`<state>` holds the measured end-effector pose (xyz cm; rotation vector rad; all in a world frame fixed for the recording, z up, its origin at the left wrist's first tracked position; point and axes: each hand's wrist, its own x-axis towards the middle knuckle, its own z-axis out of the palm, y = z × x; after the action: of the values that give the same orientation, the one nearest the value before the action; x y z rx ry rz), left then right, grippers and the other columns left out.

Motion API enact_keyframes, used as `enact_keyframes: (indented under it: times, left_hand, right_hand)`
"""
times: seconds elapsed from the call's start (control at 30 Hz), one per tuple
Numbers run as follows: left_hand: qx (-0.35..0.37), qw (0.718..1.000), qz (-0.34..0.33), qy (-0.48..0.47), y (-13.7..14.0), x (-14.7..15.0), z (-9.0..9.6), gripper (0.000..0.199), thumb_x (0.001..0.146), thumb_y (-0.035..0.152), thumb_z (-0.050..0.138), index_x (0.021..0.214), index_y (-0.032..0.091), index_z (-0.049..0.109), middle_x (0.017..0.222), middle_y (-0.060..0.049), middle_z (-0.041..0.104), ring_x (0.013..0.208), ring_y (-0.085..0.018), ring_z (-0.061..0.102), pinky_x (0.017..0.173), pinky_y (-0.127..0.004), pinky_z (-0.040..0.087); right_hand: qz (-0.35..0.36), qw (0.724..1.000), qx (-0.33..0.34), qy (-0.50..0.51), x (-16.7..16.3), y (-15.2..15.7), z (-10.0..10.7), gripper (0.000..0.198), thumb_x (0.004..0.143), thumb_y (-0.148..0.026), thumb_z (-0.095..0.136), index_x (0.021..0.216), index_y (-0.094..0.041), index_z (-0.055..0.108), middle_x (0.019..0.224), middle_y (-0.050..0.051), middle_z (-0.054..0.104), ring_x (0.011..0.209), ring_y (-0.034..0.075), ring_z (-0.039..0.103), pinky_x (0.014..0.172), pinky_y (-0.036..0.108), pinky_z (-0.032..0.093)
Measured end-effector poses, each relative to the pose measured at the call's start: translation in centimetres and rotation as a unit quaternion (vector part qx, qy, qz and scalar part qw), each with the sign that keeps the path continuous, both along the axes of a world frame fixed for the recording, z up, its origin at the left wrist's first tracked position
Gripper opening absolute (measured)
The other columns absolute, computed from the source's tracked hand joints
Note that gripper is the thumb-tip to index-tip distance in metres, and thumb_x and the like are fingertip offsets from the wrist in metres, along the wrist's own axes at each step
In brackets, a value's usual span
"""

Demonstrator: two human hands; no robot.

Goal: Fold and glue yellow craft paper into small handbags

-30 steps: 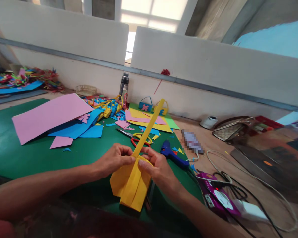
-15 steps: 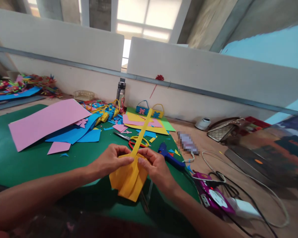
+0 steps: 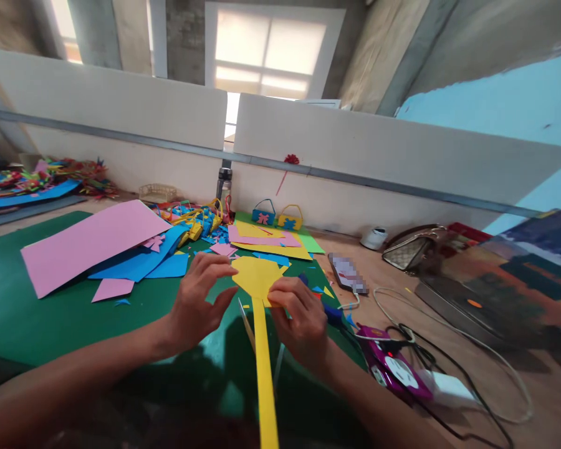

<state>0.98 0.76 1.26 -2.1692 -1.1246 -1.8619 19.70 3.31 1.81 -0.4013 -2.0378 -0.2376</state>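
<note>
A yellow craft-foam piece [image 3: 255, 274], broad at its far end, has a long yellow strip [image 3: 265, 374] running from it toward me. My right hand [image 3: 302, 321] pinches the broad part at its right edge. On the other side, my left hand [image 3: 199, 305] holds nothing, its thumb and fingers apart and close to the left edge. Under the piece lie scissors, mostly covered, with a blade [image 3: 245, 318] showing. A blue glue gun [image 3: 333, 315] sits partly hidden behind my right hand.
Pink sheets [image 3: 96, 243] and blue sheets [image 3: 138, 259] lie on the green mat [image 3: 75, 330]. Small foam bags [image 3: 290, 221] stand at the back near a bottle [image 3: 224, 187]. To the right are a phone [image 3: 348, 273], a purple power strip [image 3: 393, 365] and loose cables.
The yellow piece has been turned so its strip points toward me instead of away. My left hand has let go and opened; my right hand still grips the piece.
</note>
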Motion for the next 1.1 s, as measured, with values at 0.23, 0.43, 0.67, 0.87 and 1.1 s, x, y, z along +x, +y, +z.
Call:
enact_keyframes:
  times: [0.23, 0.43, 0.67, 0.87, 1.1]
  left_hand:
    - [-0.469, 0.813, -0.265, -0.219, 0.0, 1.0, -0.6, 0.043, 0.082, 0.046, 0.044, 0.056, 0.013, 0.054, 0.053, 0.0, 0.05, 0.049, -0.009, 0.042, 0.05, -0.023, 0.034]
    - [-0.537, 0.654, -0.367, -0.386, 1.0, 1.7, -1.6, 0.03, 0.063, 0.036, 0.069, 0.057, 0.011, 0.054, 0.05, 0.001, 0.05, 0.044, -0.006, 0.042, 0.043, -0.02, 0.028]
    - [-0.542, 0.641, -0.371, -0.397, 1.0, 1.6, -1.5, 0.026, 0.06, 0.029, 0.07, 0.051, 0.011, 0.053, 0.044, 0.001, 0.051, 0.038, -0.007, 0.043, 0.042, -0.021, 0.03]
    - [-0.519, 0.7, -0.29, -0.397, 1.2, 1.6, -1.9, 0.026, 0.061, 0.03, 0.068, 0.051, 0.013, 0.051, 0.043, 0.004, 0.046, 0.039, -0.005, 0.039, 0.042, -0.02, 0.029]
    - [-0.517, 0.735, -0.243, -0.367, 0.9, 1.6, -1.4, 0.029, 0.063, 0.034, 0.065, 0.05, 0.013, 0.051, 0.044, 0.003, 0.047, 0.04, -0.006, 0.04, 0.044, -0.021, 0.031]
  right_hand:
    - [-0.071, 0.987, 0.112, -0.093, 0.5, 0.2, 0.3, 0.019, 0.073, 0.0, 0.05, 0.083, -0.016, 0.051, 0.077, 0.008, 0.058, 0.077, 0.018, 0.054, 0.069, 0.033, 0.05]
    - [-0.057, 0.984, 0.122, -0.119, 0.2, 0.3, -0.4, 0.017, 0.073, 0.0, 0.049, 0.082, -0.014, 0.052, 0.076, 0.009, 0.06, 0.077, 0.019, 0.055, 0.069, 0.035, 0.048]
    - [-0.04, 0.988, 0.1, -0.11, -0.1, 0.5, -0.8, 0.019, 0.072, 0.001, 0.05, 0.08, -0.016, 0.052, 0.076, 0.008, 0.061, 0.077, 0.019, 0.055, 0.07, 0.035, 0.048]
    - [-0.009, 0.993, 0.03, -0.115, -0.4, 0.6, -1.1, 0.01, 0.081, -0.022, 0.053, 0.089, -0.016, 0.053, 0.082, 0.01, 0.062, 0.082, 0.022, 0.056, 0.076, 0.042, 0.046]
    - [0.0, 0.989, -0.142, -0.037, -0.8, 0.5, -1.5, 0.009, 0.082, -0.013, 0.049, 0.083, -0.02, 0.055, 0.081, 0.006, 0.06, 0.084, 0.02, 0.056, 0.077, 0.04, 0.047]
